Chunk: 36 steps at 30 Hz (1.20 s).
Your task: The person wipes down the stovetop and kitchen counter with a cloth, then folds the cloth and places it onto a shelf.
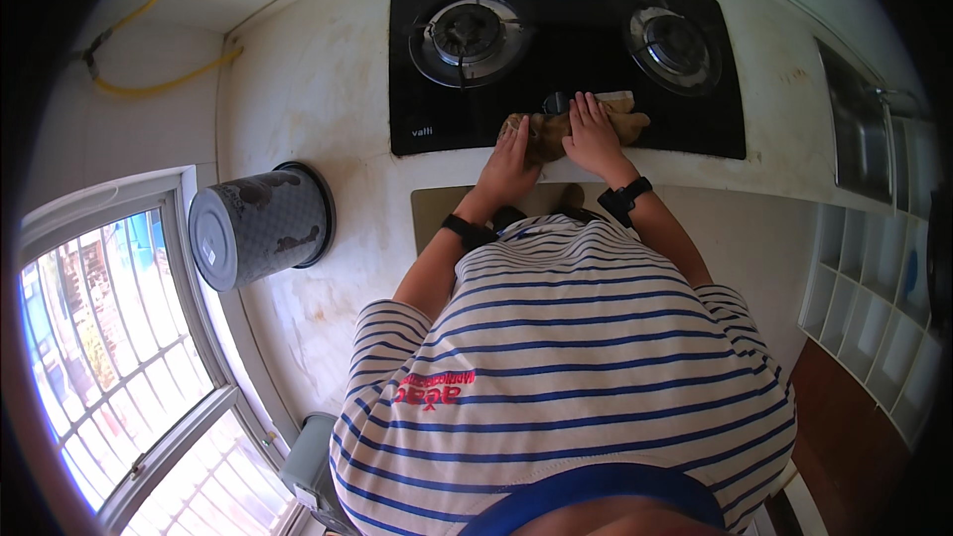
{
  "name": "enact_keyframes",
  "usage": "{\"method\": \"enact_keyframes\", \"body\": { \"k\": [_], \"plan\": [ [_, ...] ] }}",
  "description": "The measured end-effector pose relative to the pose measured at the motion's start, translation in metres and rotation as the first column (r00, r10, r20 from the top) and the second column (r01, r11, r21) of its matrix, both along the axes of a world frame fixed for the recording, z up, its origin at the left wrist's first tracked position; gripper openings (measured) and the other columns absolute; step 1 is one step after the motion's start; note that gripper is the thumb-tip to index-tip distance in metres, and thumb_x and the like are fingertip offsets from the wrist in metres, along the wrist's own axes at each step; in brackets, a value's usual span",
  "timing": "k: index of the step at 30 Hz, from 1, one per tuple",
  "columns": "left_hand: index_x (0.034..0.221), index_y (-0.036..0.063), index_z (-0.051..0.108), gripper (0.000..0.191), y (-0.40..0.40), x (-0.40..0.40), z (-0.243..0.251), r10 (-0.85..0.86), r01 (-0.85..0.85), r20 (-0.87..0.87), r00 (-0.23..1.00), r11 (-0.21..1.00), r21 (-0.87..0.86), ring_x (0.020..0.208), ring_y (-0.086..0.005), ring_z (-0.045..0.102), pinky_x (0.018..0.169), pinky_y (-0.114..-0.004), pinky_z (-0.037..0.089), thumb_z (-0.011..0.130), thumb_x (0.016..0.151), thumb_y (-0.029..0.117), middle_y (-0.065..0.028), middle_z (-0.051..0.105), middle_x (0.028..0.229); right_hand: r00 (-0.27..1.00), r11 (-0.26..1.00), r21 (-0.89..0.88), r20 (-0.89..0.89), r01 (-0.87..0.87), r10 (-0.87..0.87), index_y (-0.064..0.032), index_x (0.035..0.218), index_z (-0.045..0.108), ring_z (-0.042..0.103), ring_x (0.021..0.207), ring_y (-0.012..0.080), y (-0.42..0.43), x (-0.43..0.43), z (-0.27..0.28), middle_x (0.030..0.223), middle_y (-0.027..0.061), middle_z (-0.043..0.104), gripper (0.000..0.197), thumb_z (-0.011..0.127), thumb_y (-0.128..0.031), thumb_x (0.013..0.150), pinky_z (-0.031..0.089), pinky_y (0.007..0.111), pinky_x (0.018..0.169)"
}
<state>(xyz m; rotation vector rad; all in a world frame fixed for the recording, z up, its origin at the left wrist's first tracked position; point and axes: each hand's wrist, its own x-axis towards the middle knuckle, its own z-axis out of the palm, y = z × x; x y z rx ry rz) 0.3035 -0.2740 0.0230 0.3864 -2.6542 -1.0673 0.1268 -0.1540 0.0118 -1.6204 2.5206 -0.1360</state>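
A bunched brown cloth (549, 140) with a paler edge lies along the front of a black glass gas hob (581, 37), just by a dark control knob (555, 103). My left hand (512, 158) presses on the cloth's left end, fingers pointing away from me. Flat across the middle of the cloth rests my right hand (594, 135), its fingers close together; the cloth's right end sticks out beyond it. Two round burners, the left burner (467, 37) and the right burner (674, 45), sit behind the hands. Both wrists wear black bands. The undersides of both hands are hidden.
On the left a grey patterned bin (264, 223) shows its base, beside a barred window (126, 342). A yellow hose (171, 82) runs along the wall. The stained pale counter (298, 112) surrounds the hob. At right are a metal sink (856, 130) and white compartment shelves (856, 275).
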Motion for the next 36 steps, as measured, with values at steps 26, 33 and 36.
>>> {"method": "enact_keyframes", "body": {
  "k": [26,33,36],
  "plan": [
    [0.144,0.0010,0.024,0.083,-0.027,-0.084,-0.015,0.015,-0.014,0.025,1.000,0.999,-0.040,0.122,-0.0340,0.048,0.109,-0.043,0.029,0.057,0.071,0.021,-0.0168,0.053,0.129,0.999,0.973,-0.228,0.033,0.039,-0.032,0.0053,0.134,0.043,0.025,0.141,0.0310,0.008,0.005,-0.006,0.147,0.0197,0.034,0.063,0.055,-0.025,0.080,0.017,0.043,0.116],
    [0.133,-0.0006,0.040,0.067,-0.022,-0.080,-0.017,0.084,-0.084,-0.012,0.996,0.990,-0.117,0.119,-0.0340,0.050,0.108,-0.042,0.033,0.056,0.072,0.022,-0.0218,0.056,0.123,0.997,0.982,-0.184,0.062,0.045,-0.034,0.0047,0.138,0.037,0.021,0.142,0.0314,0.008,0.006,-0.005,0.150,0.0195,0.029,0.063,0.052,-0.023,0.084,0.016,0.045,0.117],
    [0.133,-0.0004,0.040,0.067,-0.021,-0.076,-0.016,0.109,-0.109,-0.009,0.994,0.987,-0.119,0.118,-0.0346,0.051,0.108,-0.043,0.033,0.056,0.072,0.023,-0.0215,0.056,0.123,0.998,0.982,-0.183,0.058,0.042,-0.032,0.0045,0.139,0.037,0.020,0.142,0.0313,0.008,0.007,-0.004,0.150,0.0192,0.029,0.063,0.052,-0.023,0.084,0.017,0.045,0.117]
  ]
}}
